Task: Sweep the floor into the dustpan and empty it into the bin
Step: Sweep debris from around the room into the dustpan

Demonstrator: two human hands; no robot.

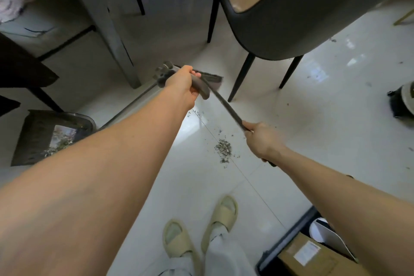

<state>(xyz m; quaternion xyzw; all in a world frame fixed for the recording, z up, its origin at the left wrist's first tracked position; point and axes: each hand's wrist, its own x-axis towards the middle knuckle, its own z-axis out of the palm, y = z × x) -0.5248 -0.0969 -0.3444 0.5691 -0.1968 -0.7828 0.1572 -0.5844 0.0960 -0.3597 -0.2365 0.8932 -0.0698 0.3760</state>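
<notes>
The left hand (182,84) curls round the grip at the top of the dustpan's long handle, and the right hand (261,139) is wrapped round the broom handle (224,105). The broom head (211,78) reaches out under the front edge of the grey chair (268,36).

The dustpan (51,136) sits well to the left of the chair and already carries some swept bits. The main debris pile (224,149) lies on the white floor (313,107) on the near side of the chair, between the broom head and the slippered feet. More specks are scattered to the chair's right.

To do this stroke well, I would draw the bristles back low and slow from under the chair, gathering everything into 1 pile. The pan then needs to come beside that pile, lip flat on the tile. A fast flick would likely scatter the light flakes.
</notes>
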